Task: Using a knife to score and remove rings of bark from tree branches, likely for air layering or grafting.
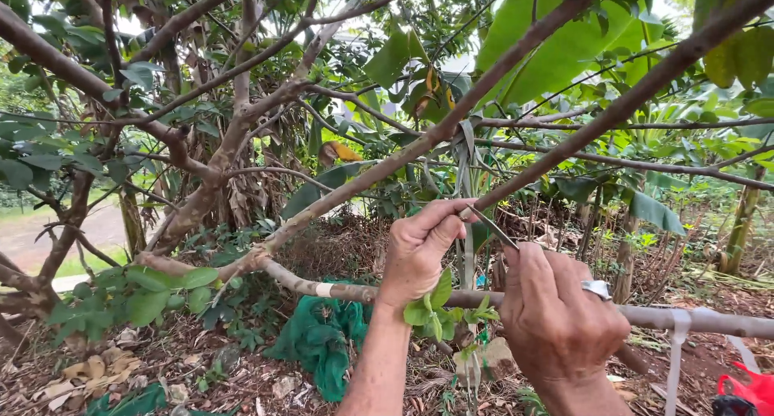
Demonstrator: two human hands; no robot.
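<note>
Head view shows the left hand (419, 251) pinching the lower end of a thin brown branch (613, 110), whose long axis runs up to the right. The right hand (556, 319), wearing a ring (597, 289), is clenched on a small knife (493, 226); its blade points up-left to the branch end. A leafy sprig (435, 307) hangs beneath the left hand, before a horizontal grey limb (693, 319).

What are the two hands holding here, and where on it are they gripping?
The left hand pinches the cut lower end of a thin branch. The right hand holds a small blade against it, handle hidden in the fist.
</note>
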